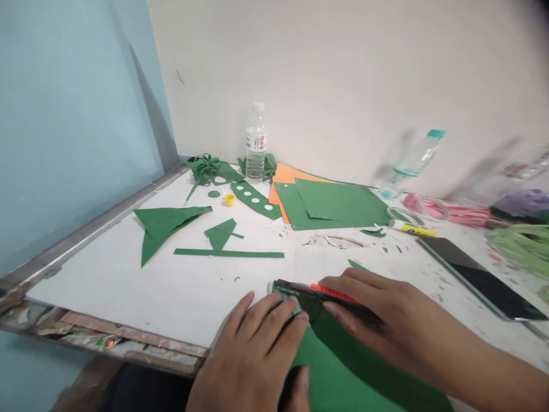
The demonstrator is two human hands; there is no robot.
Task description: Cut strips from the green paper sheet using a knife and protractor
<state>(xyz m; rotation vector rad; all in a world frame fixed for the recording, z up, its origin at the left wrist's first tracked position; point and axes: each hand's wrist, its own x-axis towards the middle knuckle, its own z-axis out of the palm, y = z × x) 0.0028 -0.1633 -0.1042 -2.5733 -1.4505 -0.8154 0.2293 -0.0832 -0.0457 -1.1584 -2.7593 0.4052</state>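
My left hand (253,355) lies flat at the near edge of the white table (128,280), fingertips pressing a small round dark-green object (288,297) onto a green paper sheet (338,372). My right hand (377,317) grips a black and red utility knife (326,294), its tip pointing left against that round object. The green sheet spreads under both hands toward me.
Green paper scraps (165,226), a long green strip (229,253) and a punched strip (255,200) lie mid-table. A yellow cap (229,199), water bottle (256,143), stacked green and orange sheets (330,203), a glue stick (412,229), a phone (480,277) and a second bottle (409,163) stand farther back and right.
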